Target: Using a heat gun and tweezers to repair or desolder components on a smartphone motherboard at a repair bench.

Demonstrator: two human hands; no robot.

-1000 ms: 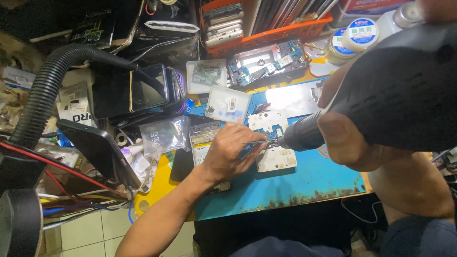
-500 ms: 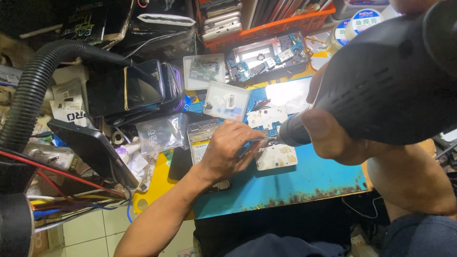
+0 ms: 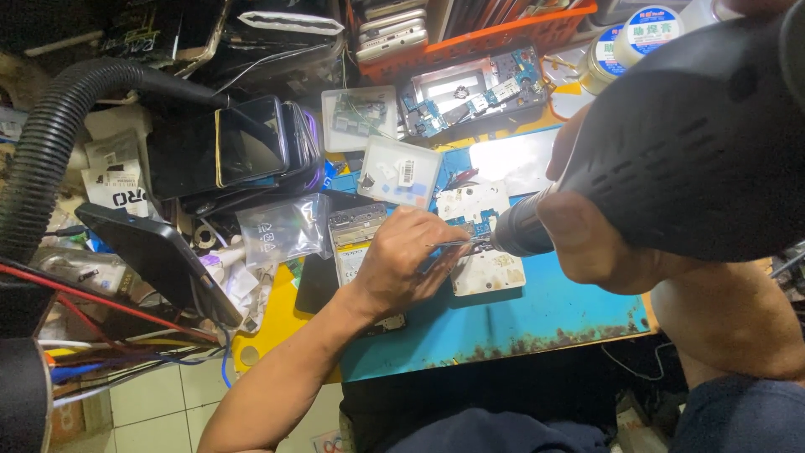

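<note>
A black corrugated hose (image 3: pixel 50 143) curves down the left side above red wires (image 3: pixel 101 294). A stack of dark phones (image 3: pixel 226 151) bound with a yellow band lies beside a clear plastic bag (image 3: pixel 281 228). An orange basket (image 3: pixel 495 33) sits at the back, near two clear plastic boxes (image 3: pixel 360 117) and white-lidded jars (image 3: pixel 646 29). White floor tiles (image 3: pixel 151 394) show below.

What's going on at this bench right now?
A person is working on an opened phone lying on a blue mat. The left hand holds thin tweezers to the board inside it, while the right hand aims the nozzle of a big black hot-air tool at the same spot. Phone parts, small plastic boxes and a black hose crowd the bench around them.
</note>
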